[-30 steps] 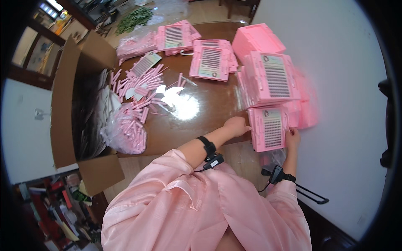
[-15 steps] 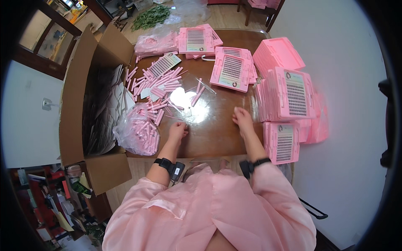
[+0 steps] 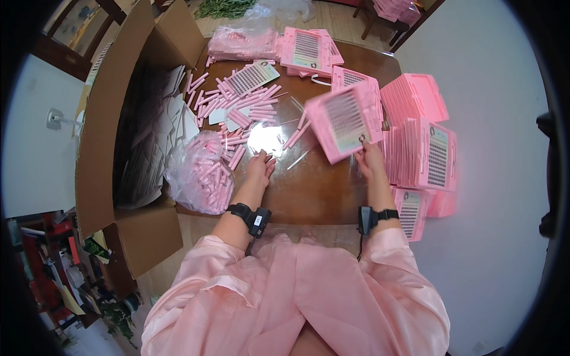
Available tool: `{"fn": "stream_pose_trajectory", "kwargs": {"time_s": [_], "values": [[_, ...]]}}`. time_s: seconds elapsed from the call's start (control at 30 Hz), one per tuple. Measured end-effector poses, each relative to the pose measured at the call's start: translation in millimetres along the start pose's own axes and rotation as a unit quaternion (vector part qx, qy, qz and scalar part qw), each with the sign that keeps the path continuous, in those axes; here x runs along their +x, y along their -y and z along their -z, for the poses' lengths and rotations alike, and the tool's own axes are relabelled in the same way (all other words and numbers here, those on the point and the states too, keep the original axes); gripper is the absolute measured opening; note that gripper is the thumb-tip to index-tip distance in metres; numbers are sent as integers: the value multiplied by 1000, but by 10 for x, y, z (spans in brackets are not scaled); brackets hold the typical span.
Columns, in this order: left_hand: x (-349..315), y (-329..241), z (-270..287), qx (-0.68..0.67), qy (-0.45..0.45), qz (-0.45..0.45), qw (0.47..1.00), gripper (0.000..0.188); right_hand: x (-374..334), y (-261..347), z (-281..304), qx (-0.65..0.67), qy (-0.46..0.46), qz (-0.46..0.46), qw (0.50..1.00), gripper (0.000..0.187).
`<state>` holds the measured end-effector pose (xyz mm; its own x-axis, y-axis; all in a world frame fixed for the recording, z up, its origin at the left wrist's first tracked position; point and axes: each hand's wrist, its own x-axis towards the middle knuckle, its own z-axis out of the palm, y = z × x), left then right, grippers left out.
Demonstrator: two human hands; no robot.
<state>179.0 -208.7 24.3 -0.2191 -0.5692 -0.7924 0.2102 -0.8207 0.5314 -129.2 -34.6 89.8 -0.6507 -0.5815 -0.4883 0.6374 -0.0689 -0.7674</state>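
Note:
My right hand (image 3: 372, 160) grips the lower right corner of a pink eyelash case (image 3: 341, 123), which is tilted and lifted above the table; it is slightly blurred. Dark lash clusters in rows show on its pale card. My left hand (image 3: 259, 169) is over the tabletop with its fingers loosely apart, and I see nothing held in it. Beyond it lie many slim pink tubes (image 3: 239, 117) in a loose pile. A thin clear strip (image 3: 298, 160) rests between my hands.
A clear bag of pink tubes (image 3: 205, 178) and an open cardboard box (image 3: 98, 148) of white sheets are on the left. Stacked pink cases (image 3: 438, 151) line the table's right side. More cases (image 3: 306, 48) and a plastic-wrapped bundle (image 3: 243, 44) lie at the far edge.
My right hand has reached forward and right and taken hold of the eyelash case from the far pile, lifting it nearer. My left hand has opened and moved slightly forward.

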Motion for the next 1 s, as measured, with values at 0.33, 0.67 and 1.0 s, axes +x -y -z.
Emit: {"fn": "stream_pose_trajectory", "kwargs": {"time_s": [0.33, 0.67, 1.0], "values": [[-518, -239, 658, 619, -108, -415, 658, 25, -468, 99, -311, -656, 289, 47, 696, 24], [-520, -185, 632, 686, -14, -424, 591, 10, -604, -706, -445, -660, 91, 223, 711, 17], [-727, 769, 179, 469, 232, -108, 846, 21, -1323, -1472, -316, -280, 36, -143, 949, 17]]}}
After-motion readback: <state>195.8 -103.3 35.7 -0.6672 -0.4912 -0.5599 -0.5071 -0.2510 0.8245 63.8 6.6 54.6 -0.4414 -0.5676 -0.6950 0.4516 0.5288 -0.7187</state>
